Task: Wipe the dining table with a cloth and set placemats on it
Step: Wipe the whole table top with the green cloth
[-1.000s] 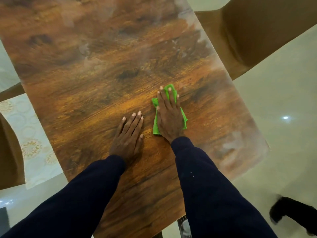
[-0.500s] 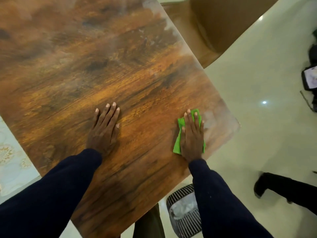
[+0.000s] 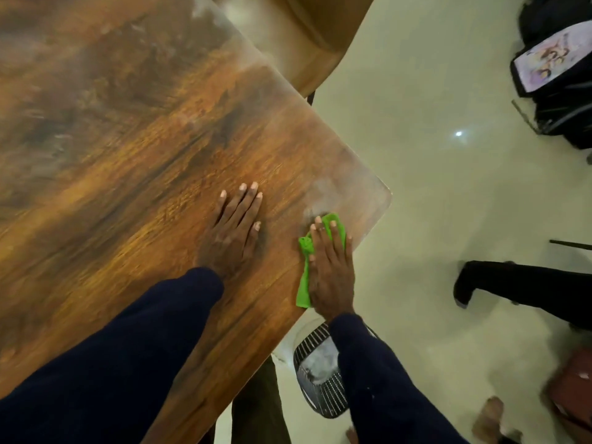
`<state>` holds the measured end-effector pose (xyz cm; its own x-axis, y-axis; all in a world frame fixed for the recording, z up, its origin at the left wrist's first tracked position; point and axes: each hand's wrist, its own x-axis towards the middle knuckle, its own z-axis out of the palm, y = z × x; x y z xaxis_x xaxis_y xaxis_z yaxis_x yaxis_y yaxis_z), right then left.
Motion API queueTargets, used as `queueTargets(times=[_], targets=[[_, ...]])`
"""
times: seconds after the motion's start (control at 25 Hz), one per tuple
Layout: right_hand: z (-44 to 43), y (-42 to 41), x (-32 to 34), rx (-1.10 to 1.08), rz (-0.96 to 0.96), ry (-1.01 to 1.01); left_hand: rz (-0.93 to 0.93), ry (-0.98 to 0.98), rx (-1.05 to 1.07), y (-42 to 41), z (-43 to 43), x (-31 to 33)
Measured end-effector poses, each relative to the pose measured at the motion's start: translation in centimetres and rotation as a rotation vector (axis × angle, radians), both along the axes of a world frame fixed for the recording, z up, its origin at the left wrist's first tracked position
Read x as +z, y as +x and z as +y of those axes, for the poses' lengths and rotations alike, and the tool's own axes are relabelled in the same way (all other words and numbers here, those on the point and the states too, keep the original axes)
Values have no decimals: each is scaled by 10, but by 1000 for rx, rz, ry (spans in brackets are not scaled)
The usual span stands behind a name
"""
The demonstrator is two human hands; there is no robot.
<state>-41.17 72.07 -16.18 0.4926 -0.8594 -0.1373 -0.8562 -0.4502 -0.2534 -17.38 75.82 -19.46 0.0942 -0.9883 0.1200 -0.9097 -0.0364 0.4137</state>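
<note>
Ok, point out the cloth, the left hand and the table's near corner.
cloth [image 3: 303,285], head view, green strip left of the right hand.
left hand [image 3: 231,234], head view, back of the hand.
table [image 3: 379,190], head view, its rounded corner.

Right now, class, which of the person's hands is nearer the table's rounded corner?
Right. The right hand presses the green cloth just short of the corner; the left hand lies flat further in.

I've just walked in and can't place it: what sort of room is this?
Probably a home dining area. A wood-grain dining table has a brown chair pushed up to it on a glossy pale tiled floor. The right hand presses a green cloth on the table.
</note>
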Motion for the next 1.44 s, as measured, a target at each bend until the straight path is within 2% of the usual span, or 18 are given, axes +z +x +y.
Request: queueTargets(times=[0.16, 0.28, 0.44, 0.56, 0.64, 0.72, 0.84, 0.92, 1.04, 1.16, 1.32, 1.44], targets=[[-94, 14, -9, -160, -20, -80, -76, 42, 23, -5, -2, 4], [-135, 59, -12, -148, 17, -101, -111, 88, 13, -6, -2, 5], [-90, 76, -13, 66, 27, -82, -108, 105, 22, -9, 0, 8], [-44, 35, -5, 221, -1, 5, -94, 72, 15, -9, -2, 9], [-43, -3, 0, 183, -9, 21, -85, 64, 24, -8, -2, 7], [-67, -30, 1, 39, -42, 4, -91, 86, 18, -7, 0, 7], [-129, -15, -5, -149, -56, -52, -97, 95, 23, -8, -4, 8], [-158, 14, -7, -175, -20, -55, -89, 93, 14, -9, -4, 10], [-146, 39, -11, -15, 5, -64, -62, 84, 15, -13, -7, 12], [-95, 7, -9, 159, -7, -41, 14, 42, 9, -28, -40, 10], [-105, -40, -5, -86, -37, -33, 23, -21, -83, -58, -93, 5], [-153, -25, -12, -247, -10, -61, 3, -7, -65, -54, -102, 2]])
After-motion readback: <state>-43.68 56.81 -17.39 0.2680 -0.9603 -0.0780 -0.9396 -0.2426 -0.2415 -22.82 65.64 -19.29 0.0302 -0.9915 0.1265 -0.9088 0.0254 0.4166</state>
